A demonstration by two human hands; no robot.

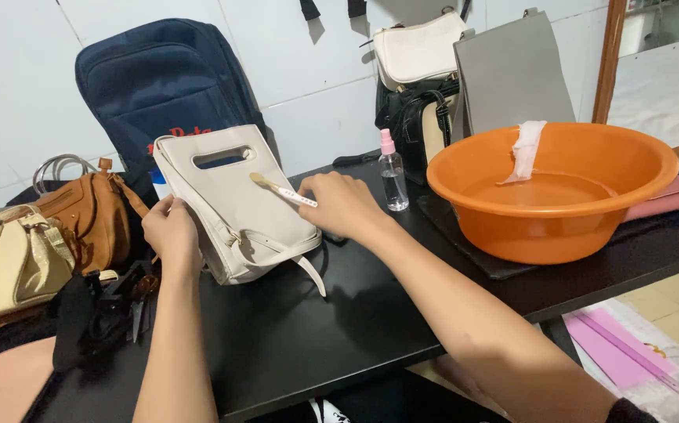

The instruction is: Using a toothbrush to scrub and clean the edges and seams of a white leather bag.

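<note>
Cream handbag (233,207) gripped by left hand (168,231); right hand (343,205) pinches toothbrush (280,189) against it

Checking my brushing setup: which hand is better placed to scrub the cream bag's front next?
Right. The right hand holds the toothbrush, bristles on the cream bag. The left hand grips the bag's edge, steadying it.

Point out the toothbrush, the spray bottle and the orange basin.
toothbrush (283,191), head view, on its white handle.
spray bottle (392,186), head view, on its clear body.
orange basin (512,227), head view, on its outer wall.
</note>
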